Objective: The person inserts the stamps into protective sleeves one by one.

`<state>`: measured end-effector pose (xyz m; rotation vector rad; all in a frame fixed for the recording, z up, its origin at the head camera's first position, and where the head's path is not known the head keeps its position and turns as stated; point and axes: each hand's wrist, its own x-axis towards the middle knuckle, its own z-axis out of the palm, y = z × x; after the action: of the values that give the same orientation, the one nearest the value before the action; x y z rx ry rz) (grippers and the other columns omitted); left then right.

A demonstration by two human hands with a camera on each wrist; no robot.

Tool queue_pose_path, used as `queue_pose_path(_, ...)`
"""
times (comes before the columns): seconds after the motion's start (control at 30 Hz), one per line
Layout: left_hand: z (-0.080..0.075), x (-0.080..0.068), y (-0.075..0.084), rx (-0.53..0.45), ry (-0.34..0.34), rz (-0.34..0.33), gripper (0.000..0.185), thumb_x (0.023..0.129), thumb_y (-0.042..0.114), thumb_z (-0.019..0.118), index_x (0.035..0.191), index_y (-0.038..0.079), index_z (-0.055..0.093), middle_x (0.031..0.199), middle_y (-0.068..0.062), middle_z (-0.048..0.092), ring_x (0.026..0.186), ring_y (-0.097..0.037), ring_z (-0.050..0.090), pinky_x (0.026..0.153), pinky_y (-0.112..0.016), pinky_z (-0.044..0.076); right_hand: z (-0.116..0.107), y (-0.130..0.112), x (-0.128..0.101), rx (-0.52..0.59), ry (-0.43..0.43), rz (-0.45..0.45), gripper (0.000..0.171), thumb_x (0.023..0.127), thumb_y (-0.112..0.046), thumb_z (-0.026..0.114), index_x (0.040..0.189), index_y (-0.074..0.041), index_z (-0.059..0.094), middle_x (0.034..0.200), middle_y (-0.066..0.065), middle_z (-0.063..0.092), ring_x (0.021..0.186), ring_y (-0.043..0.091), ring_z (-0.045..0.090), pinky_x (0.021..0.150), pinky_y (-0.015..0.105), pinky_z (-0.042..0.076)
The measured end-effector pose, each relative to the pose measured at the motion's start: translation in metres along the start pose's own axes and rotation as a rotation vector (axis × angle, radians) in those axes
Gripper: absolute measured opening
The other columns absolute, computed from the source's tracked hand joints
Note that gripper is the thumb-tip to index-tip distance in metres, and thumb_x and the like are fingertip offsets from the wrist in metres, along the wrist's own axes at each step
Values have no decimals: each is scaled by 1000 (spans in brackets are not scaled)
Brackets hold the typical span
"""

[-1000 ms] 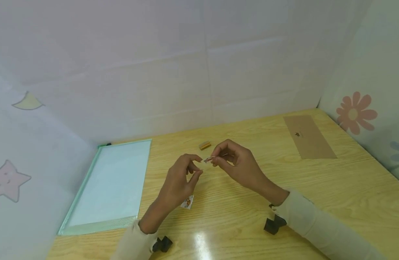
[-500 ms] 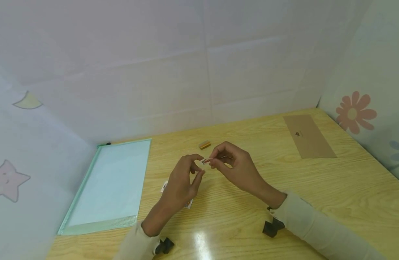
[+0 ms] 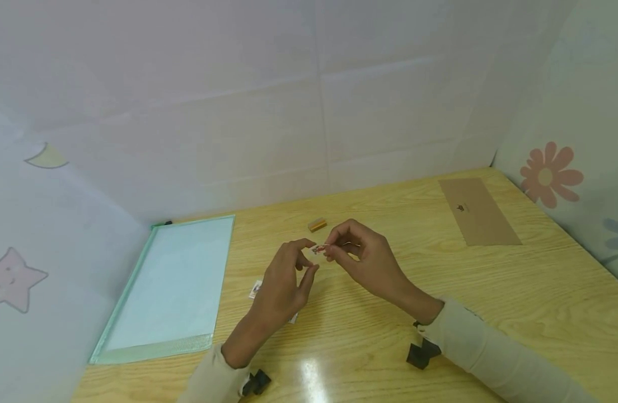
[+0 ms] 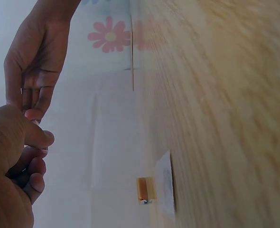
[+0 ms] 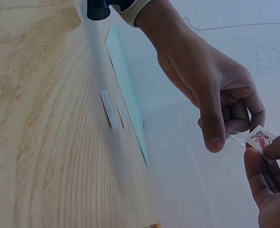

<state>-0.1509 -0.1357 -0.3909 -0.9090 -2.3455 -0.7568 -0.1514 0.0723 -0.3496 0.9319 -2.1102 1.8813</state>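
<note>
My right hand (image 3: 364,254) pinches a small white card with a red and dark picture (image 5: 259,138) between thumb and index finger. A clear plastic piece (image 5: 236,137) spans from the card to my left hand (image 3: 282,282). The left thumb and index finger hold its edges, the thumb lower and the index finger higher in the head view. Both hands meet above the table, and the fingertips cover part of the card. Under my left forearm and hand lie a small picture card (image 3: 255,289) and another white piece (image 3: 293,318), mostly hidden.
A small orange-brown block (image 3: 317,225) lies behind the hands. On the left is a flat pouch with green edges (image 3: 168,285). A brown cardboard sheet (image 3: 480,212) lies at the back right of the wooden table (image 3: 369,358). Fabric walls stand around it.
The card's face has turned into view between the hands. My left hand has shifted slightly right, uncovering one picture card on the table and covering more of the other. The right hand has barely moved.
</note>
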Motion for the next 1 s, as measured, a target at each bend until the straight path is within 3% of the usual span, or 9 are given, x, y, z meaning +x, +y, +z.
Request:
queue_pose_path(0.2,0,0,1,6,20,-2,55,85,-3,78,131,2,48,94,-5,55,81,-19,57,65,-25,49,1,-2,0,7,-6,20,12,94,10,63,104,4,60,99,22,66,87,37,67,86,38,57)
queue_pose_path(0.43,1,0,0,7,35,-14,57,85,-4,77,133,1,47,97,-9,55,82,-20,58,67,-27,51,0,-5,1,-56,-4,-3,11,94,9,65,102,2,61,97,16,67,82,38,68,75,34,58)
queue_pose_path(0.73,3,0,-1,-12,50,-34,55,86,-4,77,133,1,48,99,-10,55,84,-21,59,68,-32,53,-2,-2,2,-93,-26,-49,12,93,10,65,103,3,61,98,19,65,82,38,67,77,40,59)
queue_pose_path(0.87,2,0,-1,-1,50,-21,53,88,-2,76,132,2,48,99,-8,55,84,-20,59,69,-30,52,-3,11,3,-122,-21,-53,14,93,7,66,105,0,61,98,16,66,83,32,68,79,38,59)
queue_pose_path(1.0,1,1,0,-12,55,-15,52,88,-2,76,132,0,48,100,-10,56,83,-20,57,68,-29,50,-5,26,2,-172,-25,-77,17,94,0,68,107,-8,62,100,5,66,85,20,69,79,31,58)
